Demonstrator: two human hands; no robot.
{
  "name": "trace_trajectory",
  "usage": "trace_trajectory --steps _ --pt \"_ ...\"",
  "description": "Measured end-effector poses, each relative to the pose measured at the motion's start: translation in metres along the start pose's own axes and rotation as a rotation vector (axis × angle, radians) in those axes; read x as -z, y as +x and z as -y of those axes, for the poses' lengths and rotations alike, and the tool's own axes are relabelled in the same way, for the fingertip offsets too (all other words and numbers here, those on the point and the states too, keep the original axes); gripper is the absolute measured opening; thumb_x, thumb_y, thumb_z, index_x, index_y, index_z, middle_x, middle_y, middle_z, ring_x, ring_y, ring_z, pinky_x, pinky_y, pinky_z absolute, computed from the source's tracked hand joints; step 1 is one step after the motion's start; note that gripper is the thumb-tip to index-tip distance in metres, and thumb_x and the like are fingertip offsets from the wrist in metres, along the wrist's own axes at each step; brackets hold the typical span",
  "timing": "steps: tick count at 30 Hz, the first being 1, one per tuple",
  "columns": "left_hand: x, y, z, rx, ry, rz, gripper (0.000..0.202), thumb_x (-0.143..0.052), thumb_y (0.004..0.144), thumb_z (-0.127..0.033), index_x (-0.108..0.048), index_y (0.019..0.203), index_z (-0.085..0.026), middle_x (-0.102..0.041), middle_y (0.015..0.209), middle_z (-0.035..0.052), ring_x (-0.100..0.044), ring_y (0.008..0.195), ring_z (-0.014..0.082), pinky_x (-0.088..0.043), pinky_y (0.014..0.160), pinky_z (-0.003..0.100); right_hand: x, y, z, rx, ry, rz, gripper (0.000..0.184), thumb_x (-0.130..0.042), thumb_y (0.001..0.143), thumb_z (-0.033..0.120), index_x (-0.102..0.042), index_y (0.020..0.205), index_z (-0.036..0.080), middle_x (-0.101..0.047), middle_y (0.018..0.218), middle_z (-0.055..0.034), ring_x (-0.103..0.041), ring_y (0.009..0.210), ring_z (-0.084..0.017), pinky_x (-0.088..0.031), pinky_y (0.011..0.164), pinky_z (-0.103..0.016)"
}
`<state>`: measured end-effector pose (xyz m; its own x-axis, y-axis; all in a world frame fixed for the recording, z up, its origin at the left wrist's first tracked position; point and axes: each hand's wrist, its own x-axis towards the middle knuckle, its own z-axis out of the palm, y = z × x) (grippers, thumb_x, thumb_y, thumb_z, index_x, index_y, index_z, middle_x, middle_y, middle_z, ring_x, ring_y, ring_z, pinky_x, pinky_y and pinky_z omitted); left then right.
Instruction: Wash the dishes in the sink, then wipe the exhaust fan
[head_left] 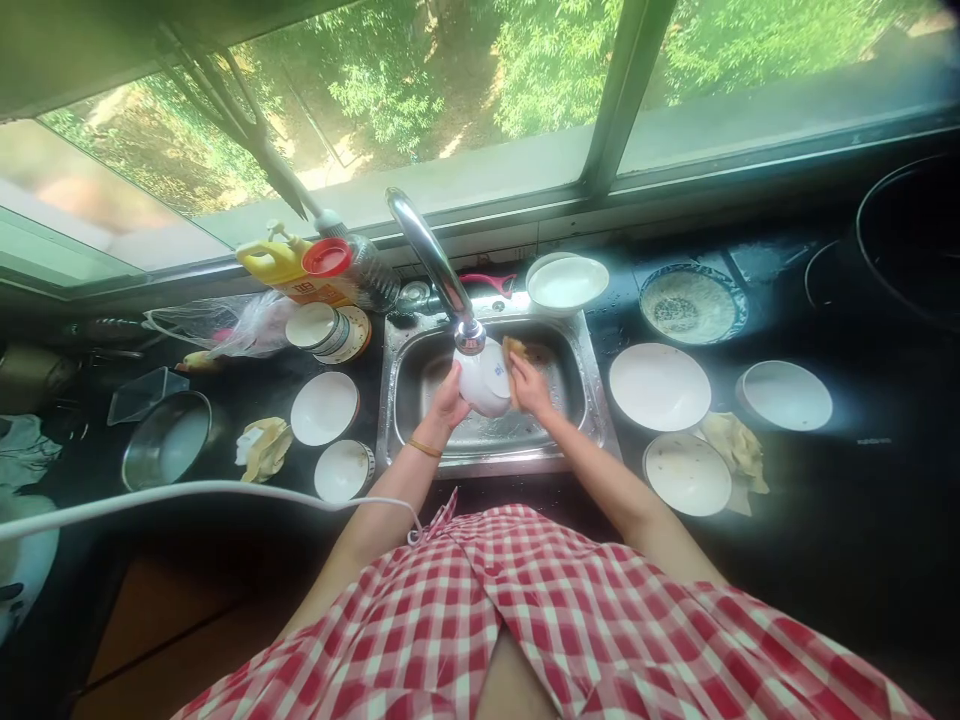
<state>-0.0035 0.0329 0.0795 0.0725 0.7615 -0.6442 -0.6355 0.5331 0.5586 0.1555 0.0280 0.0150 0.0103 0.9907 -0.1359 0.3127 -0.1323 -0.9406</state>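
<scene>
Over the steel sink [390, 440] I hold a white bowl [480, 385] tilted, its underside with a small blue mark facing up and toward me. My left hand [448, 397] grips the bowl's left edge, fingers partly hidden beneath it. On its other side, my right hand [531, 385] is closed on a tan sponge or cloth [514, 350], which touches the bowl's right side. The chrome faucet [427, 240] arches above, its spout end just over the bowl. I cannot make out any running water.
Stacked white bowls [568, 283] stand behind the sink. To the right are a patterned bowl [694, 303], several white bowls [660, 387] and a crumpled cloth [739, 450]. Leftward are more bowls [324, 408], a metal basin [166, 440] and a yellow jug [274, 265]. A white cable [187, 490] crosses low left.
</scene>
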Motion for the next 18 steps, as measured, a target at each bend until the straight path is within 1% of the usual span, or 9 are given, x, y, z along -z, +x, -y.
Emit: trace_trajectory --steps 2,4,6,8,10,12,13,15,18 --pt "-0.01 0.007 -0.001 -0.011 -0.021 0.019 0.042 -0.044 0.101 -0.041 -0.065 0.123 -0.011 -0.073 0.118 0.0127 -0.062 0.122 0.0249 -0.046 0.109 0.038 -0.006 -0.025 0.003 0.105 0.004 -0.007 0.043 -0.044 0.096 0.033 -0.065 0.132 0.024 -0.057 0.145 -0.0069 -0.048 0.139 -0.025 -0.037 0.118 -0.048" --pt "-0.019 0.014 0.0 -0.001 -0.023 0.027 0.042 -0.042 0.102 -0.037 -0.066 0.122 -0.01 -0.074 0.112 0.0133 -0.065 0.118 0.0242 -0.048 0.108 0.037 -0.015 -0.039 0.017 0.223 -0.051 0.005 0.039 -0.047 0.096 0.035 -0.067 0.129 0.027 -0.051 0.15 -0.0053 -0.045 0.141 -0.026 -0.034 0.119 -0.048" --pt "-0.026 0.017 0.003 0.02 -0.006 0.017 0.039 -0.039 0.103 -0.031 -0.065 0.123 -0.009 -0.075 0.108 0.012 -0.066 0.115 0.0222 -0.048 0.108 0.036 -0.02 -0.027 0.038 0.274 -0.119 0.017 0.034 -0.053 0.094 0.033 -0.07 0.123 0.028 -0.05 0.151 -0.0048 -0.045 0.14 -0.028 -0.03 0.12 -0.05" --pt "-0.028 0.014 0.007 0.04 0.024 0.018 0.037 -0.04 0.103 -0.028 -0.064 0.125 -0.012 -0.075 0.108 0.0102 -0.065 0.116 0.0219 -0.047 0.11 0.036 -0.015 0.007 0.055 0.247 -0.124 0.03 0.031 -0.056 0.091 0.031 -0.072 0.117 0.027 -0.055 0.146 -0.0055 -0.049 0.135 -0.029 -0.03 0.119 -0.051" --pt "-0.028 0.006 0.009 0.056 0.06 0.045 0.035 -0.046 0.101 -0.031 -0.064 0.126 -0.014 -0.075 0.112 0.0096 -0.063 0.12 0.0242 -0.045 0.111 0.039 0.001 0.047 0.059 0.127 -0.028 0.054 0.028 -0.059 0.088 0.032 -0.072 0.113 0.024 -0.063 0.135 -0.0069 -0.055 0.127 -0.028 -0.036 0.116 -0.048" --pt "-0.026 -0.002 0.01 0.044 0.084 0.091 0.035 -0.053 0.098 -0.034 -0.065 0.125 -0.015 -0.074 0.117 0.0105 -0.061 0.124 0.0272 -0.044 0.113 0.041 0.02 0.074 0.051 -0.119 0.181 0.074 0.028 -0.063 0.085 0.035 -0.07 0.107 0.021 -0.069 0.123 -0.007 -0.062 0.118 -0.026 -0.043 0.11 -0.043" --pt "-0.026 -0.005 0.01 0.025 0.088 0.111 0.036 -0.056 0.097 -0.035 -0.066 0.124 -0.015 -0.073 0.119 0.0109 -0.06 0.126 0.028 -0.043 0.113 0.042 0.027 0.08 0.044 -0.251 0.297 0.084 0.028 -0.064 0.084 0.039 -0.069 0.104 0.02 -0.071 0.118 -0.0072 -0.064 0.113 -0.025 -0.047 0.106 -0.042" --pt "-0.027 -0.006 0.011 -0.041 0.085 0.114 0.037 -0.061 0.094 -0.036 -0.066 0.124 -0.015 -0.071 0.123 0.0106 -0.057 0.129 0.0278 -0.042 0.114 0.041 0.03 0.074 0.028 -0.445 0.454 0.118 0.035 -0.059 0.085 0.053 -0.066 0.095 0.019 -0.074 0.104 -0.0079 -0.069 0.102 -0.024 -0.055 0.095 -0.041" --pt "-0.029 0.001 0.019 -0.185 0.153 -0.004 0.03 -0.06 0.094 -0.033 -0.067 0.118 -0.016 -0.071 0.121 0.0087 -0.054 0.132 0.0264 -0.039 0.115 0.04 0.012 0.04 0.012 -0.576 0.603 0.218 0.057 -0.04 0.087 0.075 -0.061 0.083 0.022 -0.073 0.085 -0.0083 -0.072 0.086 -0.024 -0.06 0.08 -0.04"
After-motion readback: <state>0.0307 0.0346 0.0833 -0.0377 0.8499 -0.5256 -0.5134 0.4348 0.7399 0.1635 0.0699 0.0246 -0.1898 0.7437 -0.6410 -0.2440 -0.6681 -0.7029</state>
